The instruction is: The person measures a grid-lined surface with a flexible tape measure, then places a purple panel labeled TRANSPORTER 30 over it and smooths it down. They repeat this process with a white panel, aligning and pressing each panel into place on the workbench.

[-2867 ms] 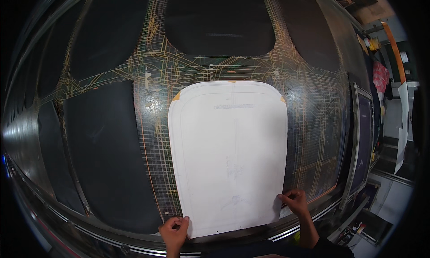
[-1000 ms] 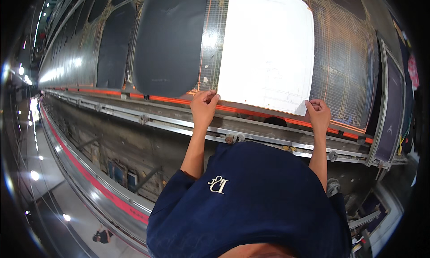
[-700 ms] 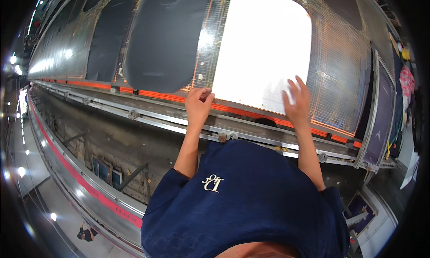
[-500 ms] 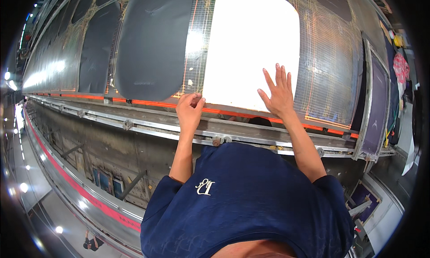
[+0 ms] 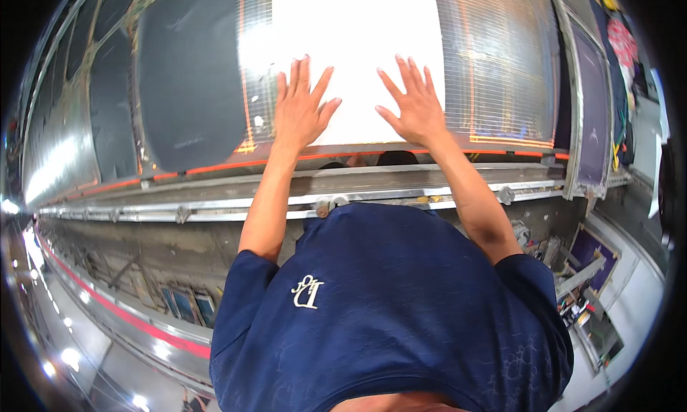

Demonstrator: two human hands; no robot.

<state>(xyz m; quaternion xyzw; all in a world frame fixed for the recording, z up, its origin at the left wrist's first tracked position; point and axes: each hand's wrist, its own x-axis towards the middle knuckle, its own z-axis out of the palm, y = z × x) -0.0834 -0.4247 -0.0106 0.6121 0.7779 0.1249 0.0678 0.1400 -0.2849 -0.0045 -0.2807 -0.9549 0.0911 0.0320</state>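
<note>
A bright white sheet (image 5: pixel 358 26) with rounded near corners lies on the long table (image 5: pixel 494 69), its far end cut off by the picture's top edge. My left hand (image 5: pixel 299 111) rests at its left near corner, fingers spread and pointing away from me. Over the right near part of the same sheet, my right hand (image 5: pixel 416 108) lies with fingers apart. Neither hand grips anything. To the left of the sheet lies a large dark grey panel (image 5: pixel 189 76) with rounded corners.
A metal rail (image 5: pixel 250 206) runs along the table's near side, below an orange strip (image 5: pixel 207 170). At the right end leans a framed screen (image 5: pixel 590 97). More dark panels (image 5: pixel 113 111) lie farther left. Behind me stretches another long table with a red stripe (image 5: pixel 129 317).
My left hand has opened from a pinch at the sheet's near left corner and now lies spread on it. My right hand stays spread on the sheet. The whole view has shifted.
</note>
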